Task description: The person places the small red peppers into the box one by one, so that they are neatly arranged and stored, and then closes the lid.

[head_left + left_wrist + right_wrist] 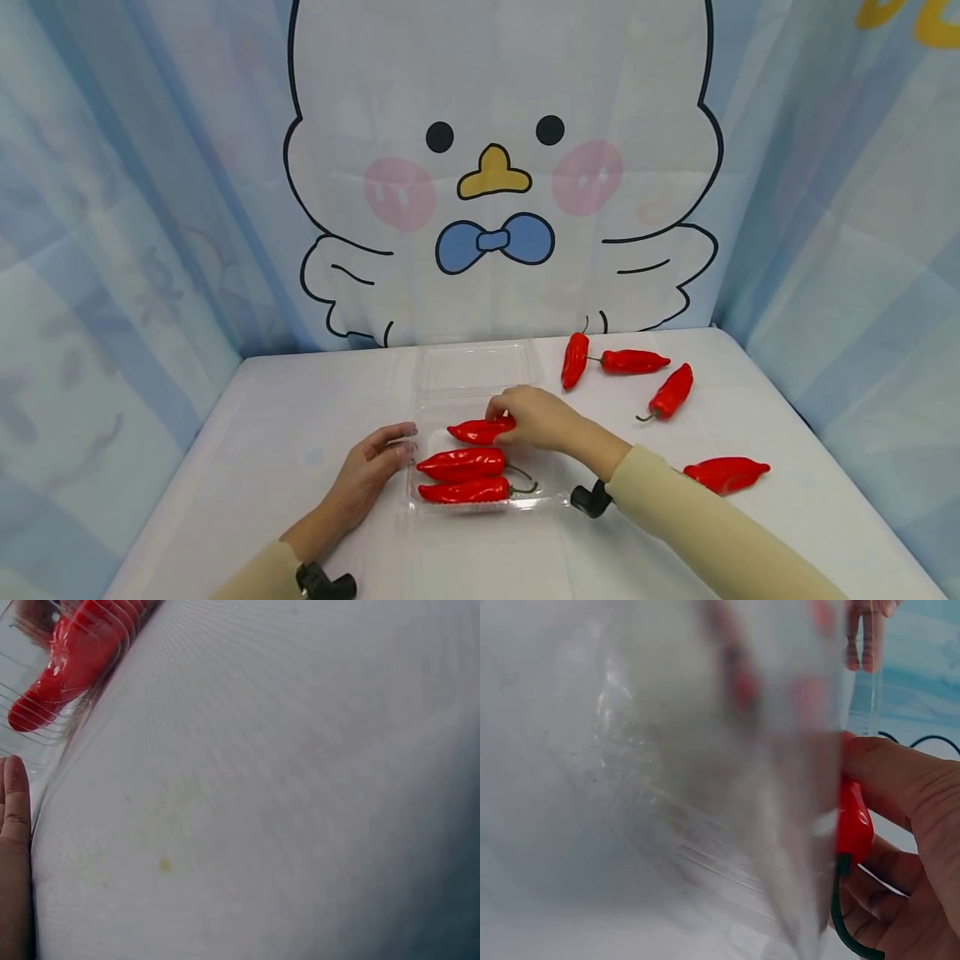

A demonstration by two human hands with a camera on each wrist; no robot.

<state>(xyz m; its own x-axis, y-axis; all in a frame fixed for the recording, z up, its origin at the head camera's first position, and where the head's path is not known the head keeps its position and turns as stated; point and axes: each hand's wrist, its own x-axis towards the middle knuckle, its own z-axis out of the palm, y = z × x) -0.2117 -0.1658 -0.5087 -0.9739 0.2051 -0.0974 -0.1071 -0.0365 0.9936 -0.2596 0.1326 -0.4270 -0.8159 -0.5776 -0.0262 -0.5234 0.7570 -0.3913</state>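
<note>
A clear plastic clamshell box (551, 492) lies on the table with its lid (476, 367) folded back. Two red chili peppers (461, 464) rest side by side along its near part. My right hand (536, 417) pinches a third red pepper (480, 431) by its stem end, over the box behind those two. In the right wrist view the green stem of this pepper (855, 825) hangs beside the fingers, and the box wall hides part of it. At the box's left side is my left hand (371, 467), fingers extended; whether they touch the wall I cannot tell.
Several more red peppers lie to the right: one upright pepper (575, 360) and one sideways pepper (633, 362) near the back edge, a slanted pepper (672, 392), and another pepper (727, 475) beyond the right sleeve. A printed curtain (495, 292) stands behind the white table (315, 400).
</note>
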